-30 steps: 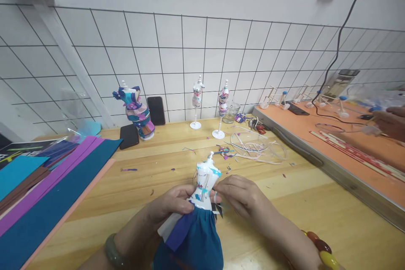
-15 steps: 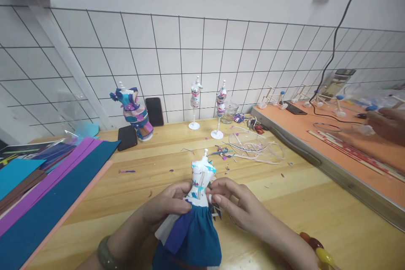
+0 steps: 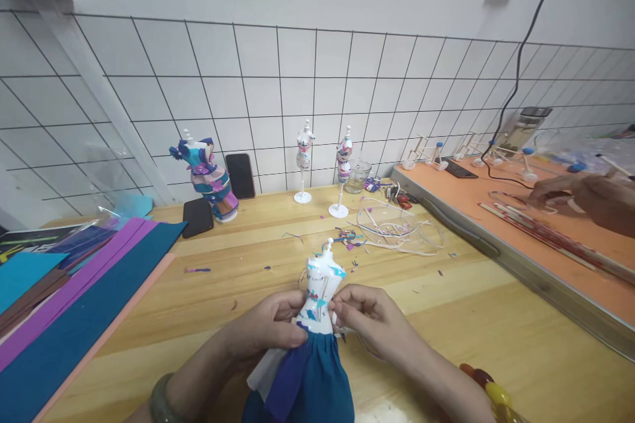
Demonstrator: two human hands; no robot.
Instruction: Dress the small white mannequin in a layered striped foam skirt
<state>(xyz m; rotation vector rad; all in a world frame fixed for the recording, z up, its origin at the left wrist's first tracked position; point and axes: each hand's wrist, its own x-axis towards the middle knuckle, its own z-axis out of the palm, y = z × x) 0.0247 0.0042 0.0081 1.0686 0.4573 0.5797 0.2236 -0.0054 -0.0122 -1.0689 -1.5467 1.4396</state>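
A small white dress form [image 3: 317, 291] with coloured scraps stuck on its torso stands slightly tilted in front of me. It wears a gathered teal skirt [image 3: 327, 377] with a purple strip [image 3: 288, 377] and a white strip [image 3: 264, 369] at its left side. My left hand [image 3: 272, 320] grips the form at the waist, the thumb pressing on the strips' upper ends. At the waist's right side, my right hand [image 3: 367, 317] has thumb and fingers closed together around something small and whitish, partly hidden by the fingers.
Long teal paper-like strips [image 3: 114, 304] lie at left. Behind are a dressed form [image 3: 211, 175], two phones [image 3: 198, 217], two bare-stand forms [image 3: 303, 158], a glass cup [image 3: 358, 178] and tangled cord [image 3: 397, 231]. At right, a co-worker's hand [image 3: 595, 201] is over an orange board [image 3: 546, 258].
The dress form has shifted slightly right and tilted a little more, with both hands around it. The co-worker's hand has moved left over the orange board.
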